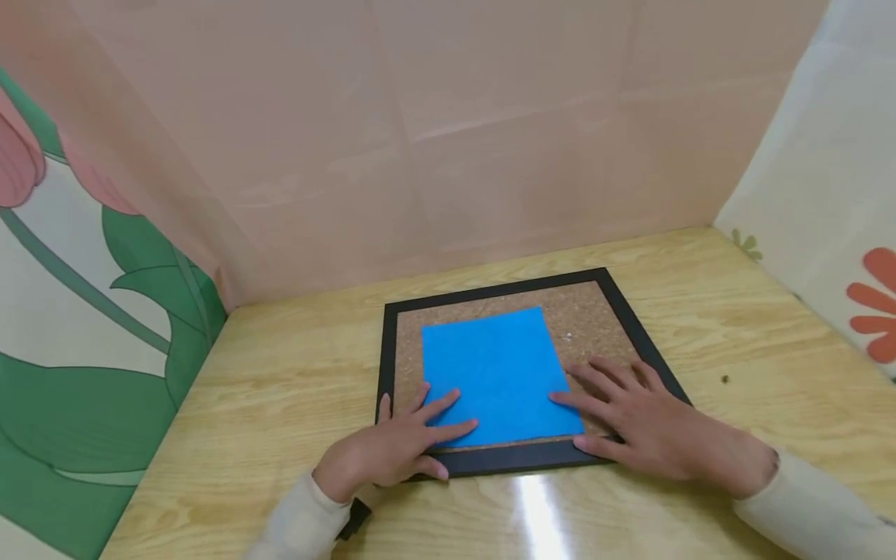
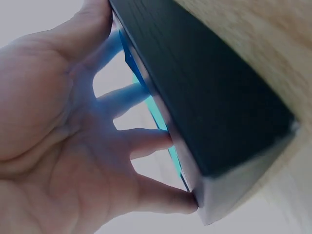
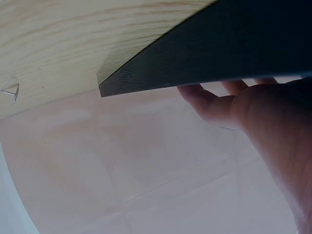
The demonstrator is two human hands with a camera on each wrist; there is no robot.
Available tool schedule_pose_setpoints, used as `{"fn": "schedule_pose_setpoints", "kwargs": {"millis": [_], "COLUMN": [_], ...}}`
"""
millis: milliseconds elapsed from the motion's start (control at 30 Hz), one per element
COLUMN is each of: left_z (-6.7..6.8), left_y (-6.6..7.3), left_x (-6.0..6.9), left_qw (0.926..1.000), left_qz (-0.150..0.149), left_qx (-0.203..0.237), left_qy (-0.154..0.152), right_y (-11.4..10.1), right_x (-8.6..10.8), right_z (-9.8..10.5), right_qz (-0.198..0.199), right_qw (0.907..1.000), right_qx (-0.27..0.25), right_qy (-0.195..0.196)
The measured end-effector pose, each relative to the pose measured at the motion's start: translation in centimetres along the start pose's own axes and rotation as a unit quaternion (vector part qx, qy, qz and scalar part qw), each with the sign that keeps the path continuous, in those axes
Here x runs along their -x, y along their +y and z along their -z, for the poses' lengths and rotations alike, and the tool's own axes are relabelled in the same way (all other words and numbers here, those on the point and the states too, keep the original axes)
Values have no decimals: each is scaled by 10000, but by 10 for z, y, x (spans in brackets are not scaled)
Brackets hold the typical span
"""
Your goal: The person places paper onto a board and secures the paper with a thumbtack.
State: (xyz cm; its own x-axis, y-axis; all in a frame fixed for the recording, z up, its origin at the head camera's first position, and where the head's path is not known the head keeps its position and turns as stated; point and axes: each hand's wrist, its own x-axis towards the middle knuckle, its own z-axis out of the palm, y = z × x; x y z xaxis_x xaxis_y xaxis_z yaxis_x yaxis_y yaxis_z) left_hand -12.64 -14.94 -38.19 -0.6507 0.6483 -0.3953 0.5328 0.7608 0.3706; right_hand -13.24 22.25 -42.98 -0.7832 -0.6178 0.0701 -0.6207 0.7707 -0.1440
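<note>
A blue sheet of paper (image 1: pixel 497 373) lies on a corkboard (image 1: pixel 595 319) with a black frame (image 1: pixel 532 459). My left hand (image 1: pixel 399 447) spreads its fingers over the sheet's lower left corner, with the thumb on the frame's near edge. In the left wrist view the palm of the left hand (image 2: pixel 87 126) faces the frame's side (image 2: pixel 209 97). My right hand (image 1: pixel 644 424) has its fingers extended at the sheet's right edge, its thumb on the near frame. The right wrist view shows the right hand (image 3: pixel 263 112) at the dark frame (image 3: pixel 195 58), its fingertips partly hidden.
On the wooden table (image 1: pixel 280 389) right of the board lies a small pin (image 3: pixel 10 93). A small white mark (image 1: pixel 567 336) shows on the cork. A pinkish cloth (image 1: pixel 448 155) hangs behind, and patterned panels (image 1: pixel 826 194) stand at both sides.
</note>
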Motion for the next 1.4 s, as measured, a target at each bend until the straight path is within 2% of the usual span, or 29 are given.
{"fn": "schedule_pose_setpoints", "kwargs": {"millis": [400,600,833,967,1033,1100,1167,1267,1400], "left_z": [1,-3,-3,-3,-3,-3,-3,-1,2], "left_y": [-6,1,5,7,7,8,9,8,2], "left_x": [0,-8,-2,6,11,15,18,20,20], "left_qw": [9999,9998,9998,9999,10000,9999,9999,9998,9994], "left_qz": [-56,-165,-152,-102,-42,-2,29,83,123], "left_qx": [-11,-51,-114,-35,31,71,98,110,155], "left_qy": [140,117,-24,33,83,120,135,154,274], "right_y": [-4,-2,-1,24,43,65,86,119,157], "right_x": [0,13,24,18,14,14,19,30,44], "right_z": [3,6,7,24,37,49,60,66,60], "right_qz": [40,-7,150,180,-61,-419,-744,-1091,-1443], "right_qw": [9999,9998,9990,9990,9992,9990,9968,9882,9738], "right_qx": [92,116,193,156,158,67,-239,-913,-1627], "right_qy": [72,171,368,391,355,150,-173,-560,-669]}}
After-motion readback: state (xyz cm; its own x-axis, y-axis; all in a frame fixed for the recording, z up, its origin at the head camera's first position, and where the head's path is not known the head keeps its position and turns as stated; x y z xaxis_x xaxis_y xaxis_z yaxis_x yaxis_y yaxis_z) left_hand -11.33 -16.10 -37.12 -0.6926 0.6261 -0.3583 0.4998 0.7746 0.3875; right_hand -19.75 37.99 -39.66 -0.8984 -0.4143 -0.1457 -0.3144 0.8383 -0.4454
